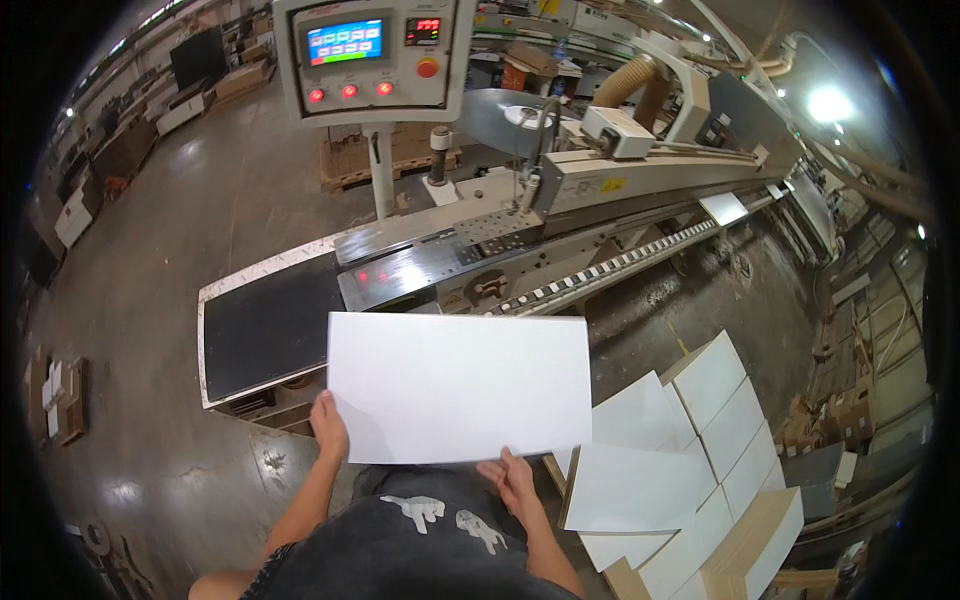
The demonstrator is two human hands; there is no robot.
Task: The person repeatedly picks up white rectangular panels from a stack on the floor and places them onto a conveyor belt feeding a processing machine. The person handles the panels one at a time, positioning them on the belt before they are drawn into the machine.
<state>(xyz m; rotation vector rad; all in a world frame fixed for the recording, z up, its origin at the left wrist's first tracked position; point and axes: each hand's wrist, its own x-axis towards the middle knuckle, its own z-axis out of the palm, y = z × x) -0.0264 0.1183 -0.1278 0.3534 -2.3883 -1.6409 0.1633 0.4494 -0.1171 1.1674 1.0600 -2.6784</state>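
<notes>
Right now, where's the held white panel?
Head view, centre: the white panel is between the left hand at its left edge and right hand at its lower edge, left of the stacked white panels.

From where I stand, the white board (460, 388) covers a part of the long machine (640, 182) behind it, and some fingers of the left hand (328, 430) are hidden under it. The control box (300, 80) is cut by the upper edge, and its screen (345, 42) is too small for reading. The machine's far right end I cannot distinguish well, and the lower edge cuts the near pile of white panels (690, 480).
</notes>
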